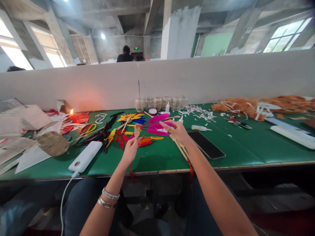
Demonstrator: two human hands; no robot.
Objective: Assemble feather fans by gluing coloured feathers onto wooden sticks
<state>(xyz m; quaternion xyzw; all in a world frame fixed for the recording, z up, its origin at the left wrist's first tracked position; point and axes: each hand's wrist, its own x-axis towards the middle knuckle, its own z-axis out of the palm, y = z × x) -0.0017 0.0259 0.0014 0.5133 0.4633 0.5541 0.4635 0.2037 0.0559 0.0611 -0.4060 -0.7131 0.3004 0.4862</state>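
Note:
In the head view my left hand (131, 151) is closed round a small tan piece with a flared top (137, 129), held upright above the table. Magenta feathers (156, 128) on thin stems fan out to the right of it. The fingers of my right hand (177, 131) pinch the tip of one magenta feather. Below and behind my hands lie red and orange feathers (145, 142) and a fan of yellow and blue feathers (131, 117). Wooden sticks (180, 150) with a red tassel lie under my right wrist.
A lit flame (72, 111) burns at the left near papers (31, 119) and yellow-handled scissors (88, 128). A white power bank (86, 156) and a phone (206, 144) lie near the front. Glass jars (157, 103) line the partition (209, 75). Orange fibre (236, 107) lies right.

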